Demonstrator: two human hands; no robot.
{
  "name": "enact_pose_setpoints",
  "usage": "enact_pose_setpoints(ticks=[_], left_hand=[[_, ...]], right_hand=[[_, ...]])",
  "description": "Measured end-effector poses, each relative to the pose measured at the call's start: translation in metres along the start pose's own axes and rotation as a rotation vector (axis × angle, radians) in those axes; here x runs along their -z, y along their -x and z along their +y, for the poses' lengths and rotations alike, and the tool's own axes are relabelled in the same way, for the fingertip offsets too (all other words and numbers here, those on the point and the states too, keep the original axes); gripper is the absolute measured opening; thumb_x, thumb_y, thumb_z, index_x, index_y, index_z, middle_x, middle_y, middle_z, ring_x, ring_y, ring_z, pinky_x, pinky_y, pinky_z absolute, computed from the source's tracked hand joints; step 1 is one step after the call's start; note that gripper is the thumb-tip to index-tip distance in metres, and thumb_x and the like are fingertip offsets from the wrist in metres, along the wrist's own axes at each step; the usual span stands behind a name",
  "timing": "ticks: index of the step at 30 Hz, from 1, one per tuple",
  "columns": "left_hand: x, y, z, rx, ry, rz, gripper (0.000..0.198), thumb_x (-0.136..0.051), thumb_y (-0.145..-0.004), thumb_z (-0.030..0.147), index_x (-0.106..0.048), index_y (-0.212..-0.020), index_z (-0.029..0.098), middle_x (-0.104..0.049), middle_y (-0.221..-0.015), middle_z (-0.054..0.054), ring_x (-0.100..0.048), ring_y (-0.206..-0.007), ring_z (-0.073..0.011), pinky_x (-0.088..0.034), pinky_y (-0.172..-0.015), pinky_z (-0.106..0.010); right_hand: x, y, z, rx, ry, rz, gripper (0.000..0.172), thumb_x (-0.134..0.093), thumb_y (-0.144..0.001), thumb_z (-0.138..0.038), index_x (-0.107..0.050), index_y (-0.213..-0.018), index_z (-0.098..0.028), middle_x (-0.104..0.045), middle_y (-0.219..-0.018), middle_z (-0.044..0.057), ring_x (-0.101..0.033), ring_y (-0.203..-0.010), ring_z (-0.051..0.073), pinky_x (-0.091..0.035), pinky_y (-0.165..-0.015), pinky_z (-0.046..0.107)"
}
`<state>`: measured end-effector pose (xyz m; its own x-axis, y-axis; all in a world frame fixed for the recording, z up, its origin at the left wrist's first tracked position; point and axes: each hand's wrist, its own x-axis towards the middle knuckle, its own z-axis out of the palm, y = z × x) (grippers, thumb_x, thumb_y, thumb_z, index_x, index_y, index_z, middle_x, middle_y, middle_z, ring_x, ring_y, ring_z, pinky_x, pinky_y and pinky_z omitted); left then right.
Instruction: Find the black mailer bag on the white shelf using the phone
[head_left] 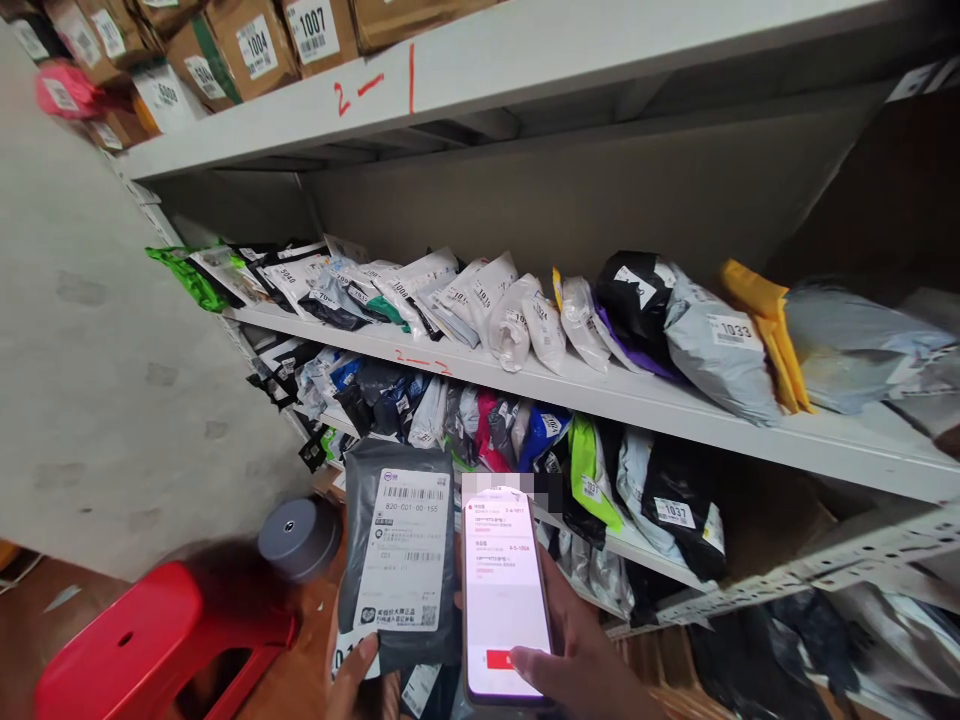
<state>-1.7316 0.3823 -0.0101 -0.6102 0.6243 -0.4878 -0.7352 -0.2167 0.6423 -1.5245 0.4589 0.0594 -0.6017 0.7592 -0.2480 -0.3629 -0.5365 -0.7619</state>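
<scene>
Far left there's a red plastic stool (pixel 150 640) on the floor, with a grey round can (pixel 300 538) just behind it. Next over, the left hand (pixel 352 678) is closed around the bottom of a dark grey parcel bag (pixel 397 555), held upright with its white shipping label facing the camera, in front of the lower shelf. Right beside it, touching, the right hand (pixel 581 665) grips a phone (pixel 504 592), screen lit, thumb resting near a red button. Behind, the middle shelf (pixel 675 405) is packed with numbered mailers, including a grey one marked 1033 (pixel 720 345).
</scene>
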Motion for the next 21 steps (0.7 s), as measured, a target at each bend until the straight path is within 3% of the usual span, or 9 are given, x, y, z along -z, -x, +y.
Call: enact_pose_setpoints(ticks=[6,12,17,21], left_hand=[[0.001,-0.003,0.000,0.011,0.027,0.007,0.097,-0.087,-0.045,0.018,-0.053,-0.134,0.033,-0.075,-0.105,-0.004,-0.071,-0.091,-0.0304,-0.059,-0.089,-0.036],[0.006,-0.005,-0.001,0.011,-0.003,0.004,0.088,-0.083,-0.051,0.019,-0.055,-0.133,0.030,-0.076,-0.099,-0.004,-0.070,-0.095,-0.0317,-0.061,-0.081,-0.035],[0.006,-0.004,0.000,0.014,0.004,-0.017,0.088,-0.084,-0.050,0.017,-0.056,-0.132,0.030,-0.076,-0.098,-0.003,-0.068,-0.102,-0.0305,-0.057,-0.093,-0.034],[-0.002,0.002,0.001,0.025,0.007,-0.040,0.087,-0.085,-0.049,0.020,-0.057,-0.131,0.031,-0.075,-0.103,-0.003,-0.068,-0.102,-0.0312,-0.058,-0.091,-0.034]], right_hand=[[-0.001,0.001,-0.001,-0.001,0.014,-0.040,0.100,-0.074,-0.066,-0.018,-0.021,-0.151,-0.030,-0.067,-0.122,0.012,-0.061,-0.116,0.035,-0.049,-0.094,0.054],[-0.003,0.004,-0.001,0.032,0.007,-0.052,0.098,-0.077,-0.066,-0.022,-0.025,-0.149,-0.026,-0.064,-0.128,0.014,-0.056,-0.122,0.035,-0.046,-0.099,0.052],[-0.006,0.004,-0.003,-0.006,-0.016,-0.046,0.103,-0.076,-0.064,-0.017,-0.019,-0.150,-0.025,-0.064,-0.128,0.015,-0.057,-0.123,0.035,-0.048,-0.097,0.052],[-0.011,0.003,-0.006,0.036,0.012,-0.072,0.099,-0.077,-0.064,-0.017,-0.023,-0.147,-0.024,-0.062,-0.132,0.014,-0.058,-0.121,0.033,-0.045,-0.102,0.051]])
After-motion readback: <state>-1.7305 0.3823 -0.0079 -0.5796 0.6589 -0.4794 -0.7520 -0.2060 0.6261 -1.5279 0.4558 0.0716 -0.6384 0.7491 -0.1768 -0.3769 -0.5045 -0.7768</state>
